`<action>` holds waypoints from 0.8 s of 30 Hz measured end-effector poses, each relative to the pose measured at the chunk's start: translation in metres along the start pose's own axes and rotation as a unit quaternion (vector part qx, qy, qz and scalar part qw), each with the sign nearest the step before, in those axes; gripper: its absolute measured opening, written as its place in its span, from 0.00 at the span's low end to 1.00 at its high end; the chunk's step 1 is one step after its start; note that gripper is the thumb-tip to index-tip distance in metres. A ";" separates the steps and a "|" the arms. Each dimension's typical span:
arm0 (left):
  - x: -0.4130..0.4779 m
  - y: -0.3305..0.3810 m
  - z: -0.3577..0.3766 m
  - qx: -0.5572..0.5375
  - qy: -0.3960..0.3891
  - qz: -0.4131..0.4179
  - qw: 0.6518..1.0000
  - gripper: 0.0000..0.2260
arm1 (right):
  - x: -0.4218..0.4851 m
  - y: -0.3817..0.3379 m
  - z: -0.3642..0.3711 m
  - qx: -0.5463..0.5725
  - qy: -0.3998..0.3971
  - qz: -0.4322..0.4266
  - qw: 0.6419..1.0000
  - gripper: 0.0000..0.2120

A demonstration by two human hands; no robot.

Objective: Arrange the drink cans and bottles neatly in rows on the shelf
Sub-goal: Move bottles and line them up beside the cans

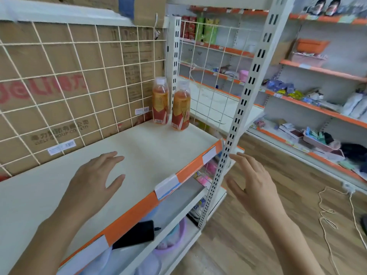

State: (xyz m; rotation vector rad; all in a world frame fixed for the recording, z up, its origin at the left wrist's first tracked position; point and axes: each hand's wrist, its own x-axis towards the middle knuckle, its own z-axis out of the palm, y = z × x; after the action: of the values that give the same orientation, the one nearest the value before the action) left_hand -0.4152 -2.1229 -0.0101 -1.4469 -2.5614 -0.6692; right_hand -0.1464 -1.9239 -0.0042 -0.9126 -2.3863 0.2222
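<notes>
Both hands empty: left hand spread wide, palm down, over the shelf near its front edge; right hand likewise flat and wide, off the shelf past its front right corner, just beside the slotted upright. Two bottles of orange drink upright at the back right corner, the rear bottle close to the wire grid, the front bottle just beside it and nearer the right edge. No cans in view. Judged early in the task, with a row barely begun and the next item yet to be fetched. To do this step well: bring each new bottle in by the body, below the cap, and set it down flat on its base; start from the back right corner and build leftward along the back edge, shoulder to shoulder with the pair, labels facing the orange front edge. Mind the upright when reaching in from the right, and avoid brushing the standing pair, tall and narrow enough to tip. Smooth, pale, level shelf, likely easy to slide a bottle across for a final nudge into line. Behind the grid, a printed cardboard box; on the lower shelf, a black object, unclear what. Around, a shop aisle with wood-look floor, a loose pale cord lying on it, and orange-edged shelves of mixed goods across the way.
</notes>
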 end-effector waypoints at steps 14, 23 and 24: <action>0.200 -0.009 0.070 -0.065 0.019 0.003 0.998 0.19 | 0.183 0.035 0.061 0.024 -0.032 -0.046 0.998 0.22; 0.305 -0.002 0.133 -0.287 0.020 -0.095 0.953 0.36 | 0.279 0.016 0.120 0.206 -0.149 0.085 0.963 0.39; 0.312 0.000 0.137 -0.291 0.030 -0.102 0.951 0.37 | 0.287 0.014 0.127 0.235 -0.160 0.100 0.954 0.41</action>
State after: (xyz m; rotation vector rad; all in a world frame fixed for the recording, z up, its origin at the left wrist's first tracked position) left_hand -0.5669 -1.8188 -0.0339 -1.2584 -2.6060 -1.5805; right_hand -0.3836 -1.7192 0.0160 -0.9351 -2.3541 1.0389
